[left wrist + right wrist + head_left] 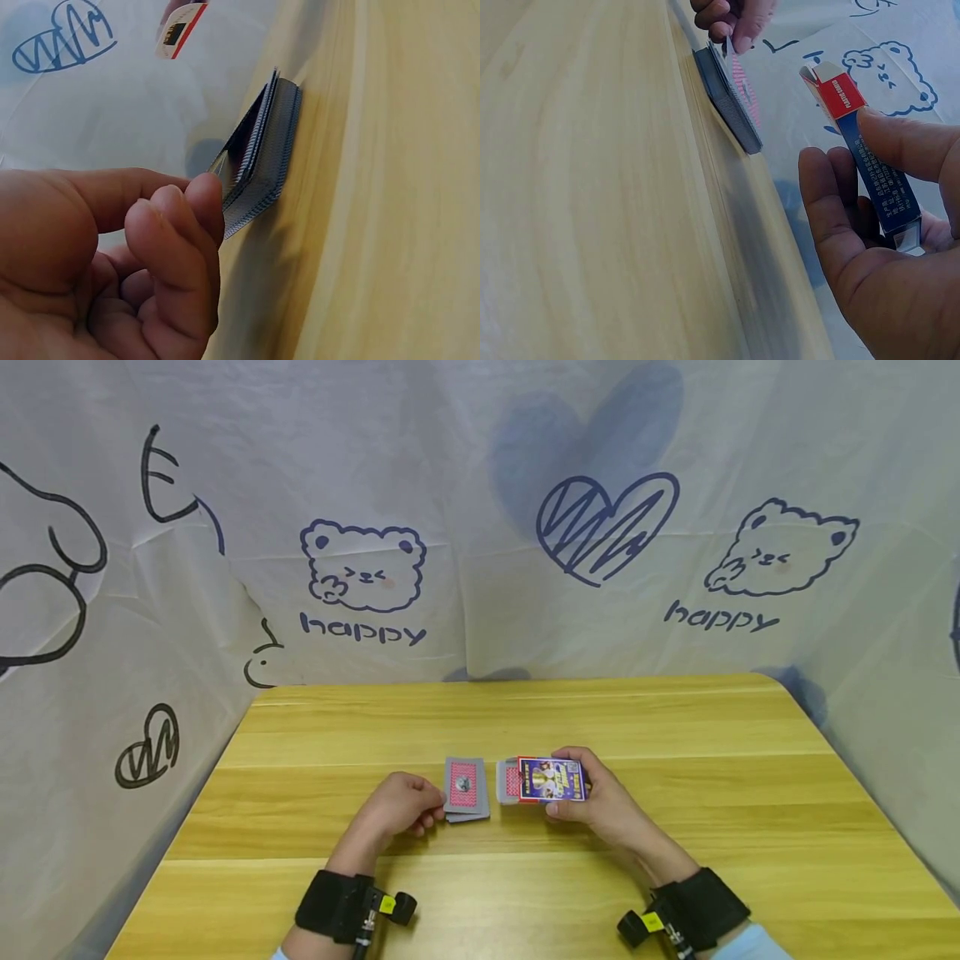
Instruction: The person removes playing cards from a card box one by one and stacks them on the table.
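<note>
Wrist straps nearest, short of deck, which rests on surface. Left of deck, left hand pinches top card by edge, seemingly to lift it. Right of deck, right hand grips box, likely keeping flap clear.

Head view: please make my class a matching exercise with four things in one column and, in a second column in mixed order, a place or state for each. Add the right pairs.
Things
1. Left hand
2. Card box
3. Stack of cards
4. Sheet

Places and states
A. Lying on the table, between the two hands
B. Pale, behind the table
C. Pinching the top card
D. Held in the right hand

Right pairs: 1-C, 2-D, 3-A, 4-B
</note>
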